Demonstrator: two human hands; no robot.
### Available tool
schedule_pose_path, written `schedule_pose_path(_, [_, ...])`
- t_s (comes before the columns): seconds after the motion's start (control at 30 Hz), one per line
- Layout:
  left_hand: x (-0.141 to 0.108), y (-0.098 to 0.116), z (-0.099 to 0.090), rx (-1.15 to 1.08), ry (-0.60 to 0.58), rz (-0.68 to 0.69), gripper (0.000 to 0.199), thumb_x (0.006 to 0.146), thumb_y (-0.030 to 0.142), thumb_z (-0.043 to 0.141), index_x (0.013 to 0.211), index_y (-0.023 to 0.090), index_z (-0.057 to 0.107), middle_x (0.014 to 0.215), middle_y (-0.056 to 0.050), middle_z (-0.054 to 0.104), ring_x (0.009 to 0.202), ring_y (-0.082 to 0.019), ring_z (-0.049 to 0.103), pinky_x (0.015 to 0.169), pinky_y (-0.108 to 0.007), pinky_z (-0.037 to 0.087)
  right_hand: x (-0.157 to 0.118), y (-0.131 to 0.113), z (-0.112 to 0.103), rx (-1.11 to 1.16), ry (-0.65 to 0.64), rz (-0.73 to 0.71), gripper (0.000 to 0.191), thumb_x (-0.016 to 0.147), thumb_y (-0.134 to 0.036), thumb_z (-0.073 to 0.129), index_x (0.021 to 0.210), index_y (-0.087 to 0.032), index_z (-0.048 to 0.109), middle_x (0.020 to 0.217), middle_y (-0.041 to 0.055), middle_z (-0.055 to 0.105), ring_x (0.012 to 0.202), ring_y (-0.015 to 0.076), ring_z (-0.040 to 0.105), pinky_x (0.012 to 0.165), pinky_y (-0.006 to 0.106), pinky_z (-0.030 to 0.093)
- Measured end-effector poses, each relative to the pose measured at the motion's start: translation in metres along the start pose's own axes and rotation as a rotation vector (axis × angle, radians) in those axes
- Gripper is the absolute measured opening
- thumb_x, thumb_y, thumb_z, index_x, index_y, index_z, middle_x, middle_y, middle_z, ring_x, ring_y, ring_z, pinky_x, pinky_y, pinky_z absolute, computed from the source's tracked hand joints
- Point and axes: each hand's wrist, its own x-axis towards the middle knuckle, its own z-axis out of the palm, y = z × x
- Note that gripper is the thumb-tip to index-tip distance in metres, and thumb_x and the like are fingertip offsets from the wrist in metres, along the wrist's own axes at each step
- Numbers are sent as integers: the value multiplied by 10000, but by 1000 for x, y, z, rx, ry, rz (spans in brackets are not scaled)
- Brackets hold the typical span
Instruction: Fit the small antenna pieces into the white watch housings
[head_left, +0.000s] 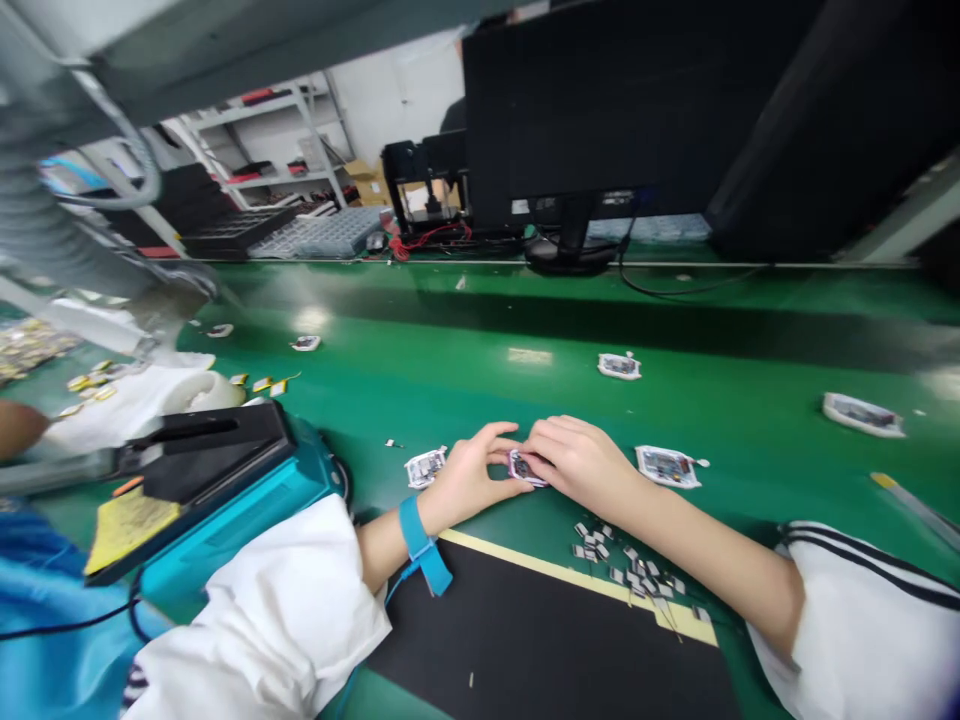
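Between my two hands is a small electronic device housing (pixel 523 468) with a pale purplish rim and circuitry inside. My left hand (pixel 480 467) wears a blue wrist strap (pixel 417 540) and grips the housing's left side between thumb and fingers. Curled over its right side, my right hand (pixel 566 455) has its fingertips on the inside; whether they pinch a small part is hidden. A similar white housing with a circuit board (pixel 425 467) lies just left of my left wrist, and another white housing (pixel 666 466) sits beyond my right forearm. Several small silvery components with thin leads (pixel 637 575) lie scattered below my right hand.
A black mat (pixel 540 630) with yellow edging lies in front of me. At left stand a teal soldering station (pixel 240 530) and a person's hand (pixel 19 428). More housings (pixel 619 366) dot the green bench (pixel 450 330). A monitor (pixel 622 110) stands behind; tweezers-like tool (pixel 915 510) at right.
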Motion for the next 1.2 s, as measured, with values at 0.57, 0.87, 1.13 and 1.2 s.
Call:
schedule_pose_path(0.57, [1,0,0,95,32,58,638,548,190,730,1113,156,435,981,-98,614,892,-202,604,812,-313,504,17,-2,-1,-77,-76,-387,270,824,-71,333,728,-142,575,700,60,538,691,158,494,637,295,365])
schedule_pose_path(0.87, [10,17,-13,234,41,87,543,638,160,667,1117,155,410,1008,-87,598,912,-169,590,875,-356,469,-1,95,-31,-159,-254,300,420,714,-249,607,1084,-85,495,1005,131,508,885,185,521,726,307,448])
schedule_pose_path(1.13, [97,18,-42,542,211,65,302,818,291,486,1067,121,473,1042,-74,523,930,-165,530,813,-375,464,-8,133,-12,-57,-320,673,289,837,-361,444,965,-114,523,934,49,542,816,111,531,724,293,465])
schedule_pose_path(1.2, [108,14,-42,620,201,48,288,826,308,469,1047,124,485,1028,-69,523,915,-158,528,804,-365,464,-9,123,-18,-17,-316,691,308,827,-384,454,957,-114,528,937,51,541,821,115,527,730,300,457])
